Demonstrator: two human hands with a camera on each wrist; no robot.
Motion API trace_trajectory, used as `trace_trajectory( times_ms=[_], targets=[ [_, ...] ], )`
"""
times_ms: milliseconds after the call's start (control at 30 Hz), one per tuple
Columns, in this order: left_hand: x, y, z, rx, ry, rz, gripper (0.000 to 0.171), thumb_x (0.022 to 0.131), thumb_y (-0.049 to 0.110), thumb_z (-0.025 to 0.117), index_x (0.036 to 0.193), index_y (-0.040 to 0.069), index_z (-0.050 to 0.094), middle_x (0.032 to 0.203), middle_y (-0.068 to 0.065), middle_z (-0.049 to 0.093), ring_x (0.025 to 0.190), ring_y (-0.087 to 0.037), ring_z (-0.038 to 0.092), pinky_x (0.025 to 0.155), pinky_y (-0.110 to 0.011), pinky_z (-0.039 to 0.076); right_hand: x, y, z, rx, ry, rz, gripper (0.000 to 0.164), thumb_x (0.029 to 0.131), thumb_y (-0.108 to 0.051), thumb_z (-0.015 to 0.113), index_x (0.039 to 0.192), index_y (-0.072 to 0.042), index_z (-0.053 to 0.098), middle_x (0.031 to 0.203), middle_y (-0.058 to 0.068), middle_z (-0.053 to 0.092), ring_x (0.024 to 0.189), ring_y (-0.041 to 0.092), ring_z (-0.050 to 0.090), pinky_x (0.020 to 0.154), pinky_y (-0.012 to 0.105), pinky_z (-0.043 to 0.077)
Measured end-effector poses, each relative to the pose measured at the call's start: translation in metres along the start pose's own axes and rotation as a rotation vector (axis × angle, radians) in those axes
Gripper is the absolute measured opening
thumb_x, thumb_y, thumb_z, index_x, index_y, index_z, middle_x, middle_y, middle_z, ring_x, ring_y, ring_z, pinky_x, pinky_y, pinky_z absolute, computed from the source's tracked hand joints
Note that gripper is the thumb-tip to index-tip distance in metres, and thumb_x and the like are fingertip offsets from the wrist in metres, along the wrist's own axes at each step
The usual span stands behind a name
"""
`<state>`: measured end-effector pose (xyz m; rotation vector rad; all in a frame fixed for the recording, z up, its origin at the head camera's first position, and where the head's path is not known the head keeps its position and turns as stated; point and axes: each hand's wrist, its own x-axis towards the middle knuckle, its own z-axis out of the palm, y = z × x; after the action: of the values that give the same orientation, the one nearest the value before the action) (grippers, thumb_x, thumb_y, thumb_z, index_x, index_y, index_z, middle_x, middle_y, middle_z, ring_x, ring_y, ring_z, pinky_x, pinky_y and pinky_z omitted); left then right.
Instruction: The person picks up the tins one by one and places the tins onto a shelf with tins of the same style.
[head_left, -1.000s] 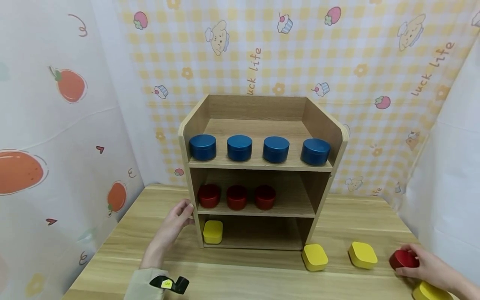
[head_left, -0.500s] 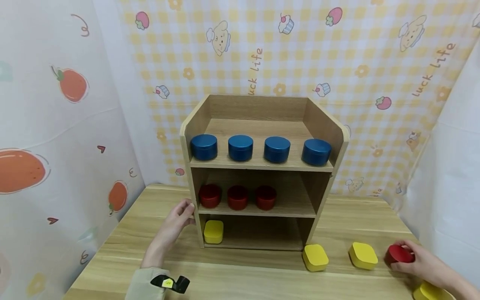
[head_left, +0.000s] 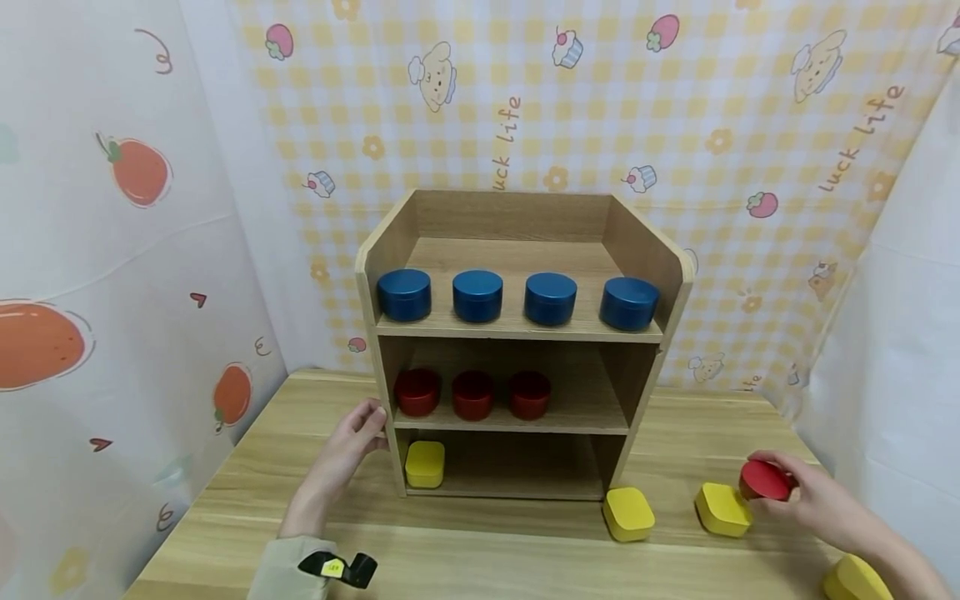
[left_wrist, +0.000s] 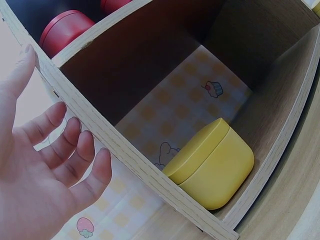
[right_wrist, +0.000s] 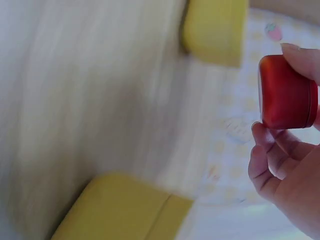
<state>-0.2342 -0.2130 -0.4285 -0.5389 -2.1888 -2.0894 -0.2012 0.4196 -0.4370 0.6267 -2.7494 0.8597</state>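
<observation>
My right hand grips a round red tin between thumb and fingers, lifted off the table at the right. It hangs beside a yellow square tin, which it partly overlaps in the head view. My left hand is at the left side panel of a wooden shelf, its thumb at the panel's front edge and its fingers loosely bent along the outside. Inside the bottom compartment, close to that panel, stands another yellow tin.
Several blue tins line the top shelf. Red tins stand on the middle one, left of its right wall. More yellow tins lie on the table, one by the shelf's right foot and one near my right forearm.
My right hand has raised the red tin from the table and carried it left and away from me, past the near yellow tin. The left hand stays at the shelf.
</observation>
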Motion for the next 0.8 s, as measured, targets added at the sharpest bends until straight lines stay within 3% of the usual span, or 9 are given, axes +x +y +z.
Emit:
trace_trajectory(
  times_ms=[267,567,800],
  targets=[
    [-0.001,0.0,0.0,0.004,0.009,0.0,0.026,0.107,0.018,0.041,0.111,-0.007,0.049,0.103,-0.01,0.057,0.096,-0.026,0.06,0.081,-0.031,0.052,0.022,-0.052,-0.001,-0.042,-0.034,0.07,0.058,0.08,-0.021,0.082,0.128,-0.003,0.054,0.103,0.003,0.06,0.082,0.002,0.05,0.061,0.024,0.044],
    [-0.001,0.0,0.0,0.008,0.007,0.001,0.026,0.107,0.018,0.042,0.111,-0.007,0.049,0.104,-0.011,0.056,0.096,-0.027,0.06,0.08,-0.032,0.053,0.038,-0.089,0.008,-0.01,0.025,-0.1,0.062,0.074,-0.017,0.087,0.127,-0.009,0.057,0.102,-0.004,0.059,0.081,0.005,0.049,0.06,0.025,0.043],
    [0.0,0.0,0.001,0.011,0.004,0.004,0.027,0.107,0.018,0.041,0.113,-0.007,0.048,0.105,-0.011,0.056,0.098,-0.027,0.059,0.08,-0.032,0.052,0.043,-0.12,0.016,0.012,0.065,-0.153,0.063,0.072,-0.02,0.088,0.126,-0.012,0.058,0.103,-0.007,0.059,0.081,0.005,0.05,0.062,0.025,0.046]
  ],
)
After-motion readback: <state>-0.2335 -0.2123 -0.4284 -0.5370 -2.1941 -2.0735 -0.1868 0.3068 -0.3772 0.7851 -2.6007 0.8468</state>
